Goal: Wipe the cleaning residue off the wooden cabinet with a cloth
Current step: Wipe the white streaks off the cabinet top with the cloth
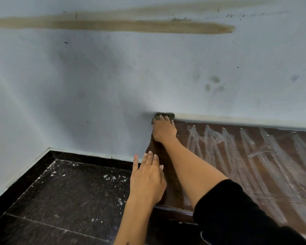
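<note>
Cabinet [254,165] far corner at wall | right hand [163,129] grip clutching cloth [163,116] | left hand [147,181] spread

Room corner in a home, pale blue painted wall [95,76] with brown stain streaks [131,26], dark speckled stone floor [69,191] and skirting, wooden cabinet top [254,165] against the wall

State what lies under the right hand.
A dark cloth shows past the right hand, at the cabinet's far corner by the wall. The wood beneath is covered.

Cloth [163,116] mostly under fingers [162,119].
</note>
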The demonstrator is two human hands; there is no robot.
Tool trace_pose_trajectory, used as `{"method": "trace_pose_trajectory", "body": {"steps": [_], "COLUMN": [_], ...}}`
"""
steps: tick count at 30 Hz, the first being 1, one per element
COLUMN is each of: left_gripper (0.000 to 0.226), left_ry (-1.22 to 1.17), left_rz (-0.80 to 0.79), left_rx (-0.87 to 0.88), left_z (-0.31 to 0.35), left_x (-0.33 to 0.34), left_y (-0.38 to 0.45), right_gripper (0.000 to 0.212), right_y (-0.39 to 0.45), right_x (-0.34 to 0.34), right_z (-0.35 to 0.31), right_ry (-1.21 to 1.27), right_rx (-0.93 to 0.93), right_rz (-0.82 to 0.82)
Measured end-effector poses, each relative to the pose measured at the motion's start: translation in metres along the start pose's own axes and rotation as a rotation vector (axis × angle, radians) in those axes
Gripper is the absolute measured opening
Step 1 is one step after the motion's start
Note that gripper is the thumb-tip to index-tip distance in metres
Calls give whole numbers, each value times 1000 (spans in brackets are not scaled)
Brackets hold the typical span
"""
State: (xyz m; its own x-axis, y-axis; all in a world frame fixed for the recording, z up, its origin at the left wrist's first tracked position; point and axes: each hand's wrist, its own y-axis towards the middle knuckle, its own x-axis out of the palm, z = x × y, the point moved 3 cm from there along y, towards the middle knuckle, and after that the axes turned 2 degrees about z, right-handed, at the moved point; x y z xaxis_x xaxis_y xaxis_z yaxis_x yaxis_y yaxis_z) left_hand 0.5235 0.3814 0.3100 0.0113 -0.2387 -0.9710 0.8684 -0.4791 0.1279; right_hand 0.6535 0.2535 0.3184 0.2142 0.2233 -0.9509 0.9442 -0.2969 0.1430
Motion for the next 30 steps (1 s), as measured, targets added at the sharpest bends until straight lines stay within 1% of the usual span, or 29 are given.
{"method": "trace_pose_trajectory", "body": {"steps": [2, 6, 11, 15, 17, 19, 23, 27, 30], "left_gripper": [50, 50, 49, 49, 52, 55, 55, 50, 48], "left_ry": [4, 11, -6, 21, 38, 37, -19, -50, -60], "left_rz": [-6, -27, -42, -18, -33, -61, -54, -33, -36], "left_rx": [1, -18, -2, 2, 7, 7, 0, -39, -60], "left_z": [2, -5, -7, -11, -11, -11, -10, -17, -25], "left_x": [0, 0, -1, -4, -4, -3, -4, -7, -9], "left_y": [1, 3, -1, 0, 1, 2, 4, 2, -2], "right_gripper": [43, 42, 45, 47, 46, 44, 43, 44, 43], "right_y": [2, 1, -10, -57, -91, -115, -100, -60, -60], "right_x": [-2, -8, -11, -6, 1, 8, 3, -5, -5], "right_z": [12, 39, 33, 13, 2, -4, 2, -4, -6], "right_ry": [23, 12, -13, 18, 48, 74, 119, 78, 68], "right_rx": [-9, 86, 109, 149, 140, 122, 107, 10, -18], "right_rz": [-17, 31, 0, 56, 102, 110, 33, -53, -65]}}
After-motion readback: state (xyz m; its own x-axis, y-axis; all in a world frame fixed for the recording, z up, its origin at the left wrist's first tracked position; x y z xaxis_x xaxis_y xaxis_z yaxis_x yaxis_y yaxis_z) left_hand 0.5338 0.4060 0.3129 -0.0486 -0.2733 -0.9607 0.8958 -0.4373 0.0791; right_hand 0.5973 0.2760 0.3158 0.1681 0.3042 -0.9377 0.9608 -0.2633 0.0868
